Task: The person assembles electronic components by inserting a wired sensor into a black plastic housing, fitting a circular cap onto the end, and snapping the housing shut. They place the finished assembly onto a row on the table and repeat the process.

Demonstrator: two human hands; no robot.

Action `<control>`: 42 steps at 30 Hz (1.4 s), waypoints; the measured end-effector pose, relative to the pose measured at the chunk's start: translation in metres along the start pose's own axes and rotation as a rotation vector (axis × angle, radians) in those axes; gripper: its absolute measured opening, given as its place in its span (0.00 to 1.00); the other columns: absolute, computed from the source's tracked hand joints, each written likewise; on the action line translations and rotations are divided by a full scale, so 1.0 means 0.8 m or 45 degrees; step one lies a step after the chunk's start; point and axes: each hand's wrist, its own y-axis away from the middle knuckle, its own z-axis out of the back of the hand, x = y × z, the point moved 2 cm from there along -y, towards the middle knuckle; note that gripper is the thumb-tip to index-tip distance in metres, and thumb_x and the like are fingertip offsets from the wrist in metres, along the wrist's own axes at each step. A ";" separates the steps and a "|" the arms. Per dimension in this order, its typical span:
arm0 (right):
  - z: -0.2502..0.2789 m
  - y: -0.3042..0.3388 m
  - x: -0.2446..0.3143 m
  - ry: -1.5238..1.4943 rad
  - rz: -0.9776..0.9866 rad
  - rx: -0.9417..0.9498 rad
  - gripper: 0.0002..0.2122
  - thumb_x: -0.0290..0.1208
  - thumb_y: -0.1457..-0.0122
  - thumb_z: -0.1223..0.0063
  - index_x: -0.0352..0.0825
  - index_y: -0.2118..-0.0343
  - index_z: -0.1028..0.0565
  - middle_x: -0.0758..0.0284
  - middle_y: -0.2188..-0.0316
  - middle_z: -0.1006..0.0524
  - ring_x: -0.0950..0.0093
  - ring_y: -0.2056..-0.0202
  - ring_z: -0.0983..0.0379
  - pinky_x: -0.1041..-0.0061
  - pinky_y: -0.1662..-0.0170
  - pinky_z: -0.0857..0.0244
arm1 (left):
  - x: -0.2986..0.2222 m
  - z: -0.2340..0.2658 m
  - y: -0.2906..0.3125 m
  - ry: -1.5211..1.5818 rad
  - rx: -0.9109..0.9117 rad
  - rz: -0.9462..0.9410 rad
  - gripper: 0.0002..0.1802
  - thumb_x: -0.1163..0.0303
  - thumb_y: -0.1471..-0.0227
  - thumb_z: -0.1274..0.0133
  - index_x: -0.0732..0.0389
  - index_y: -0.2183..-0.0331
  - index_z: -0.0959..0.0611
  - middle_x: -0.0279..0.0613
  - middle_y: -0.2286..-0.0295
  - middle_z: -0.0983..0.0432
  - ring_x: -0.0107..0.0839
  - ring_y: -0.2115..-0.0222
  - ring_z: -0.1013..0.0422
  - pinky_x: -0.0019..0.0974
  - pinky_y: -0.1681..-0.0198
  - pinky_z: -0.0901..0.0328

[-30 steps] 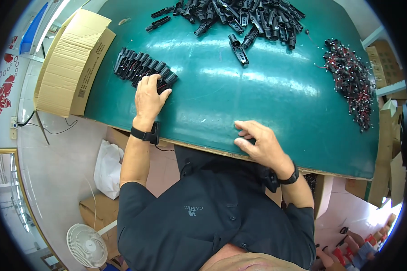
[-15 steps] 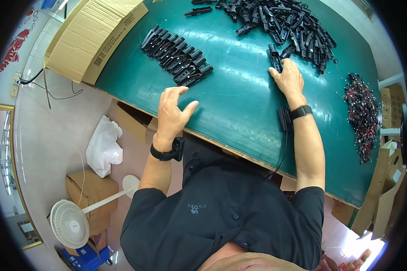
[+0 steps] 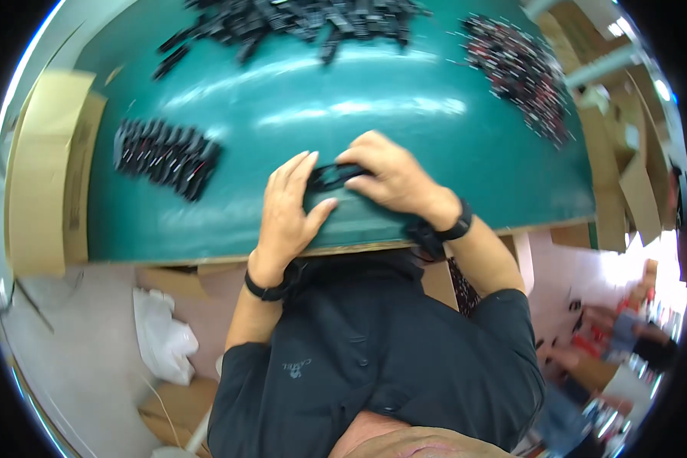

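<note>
Near bench (image 3: 519, 187) front edge: right hand (image 3: 395, 177) pinching black housing (image 3: 330, 178), left hand (image 3: 284, 210) spread; left-edge cardboard box (image 3: 46, 179), contents hidden.

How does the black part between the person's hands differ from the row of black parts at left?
The black part is a single piece; the row has several, side by side. The black part lies roughly crosswise in the right hand; the row's pieces slant steeply, untouched. Both are black and blurred, with the green table beneath.
</note>
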 end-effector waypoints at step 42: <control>0.289 0.201 -0.174 0.075 -0.998 -1.114 0.08 0.28 0.37 0.36 0.31 0.59 0.20 0.71 0.72 0.19 0.80 0.74 0.20 0.81 0.73 0.29 | 0.039 0.024 0.045 1.513 -0.160 0.865 0.29 0.82 0.40 0.42 0.56 0.42 0.33 0.47 0.51 0.24 0.34 0.52 0.25 0.36 0.51 0.25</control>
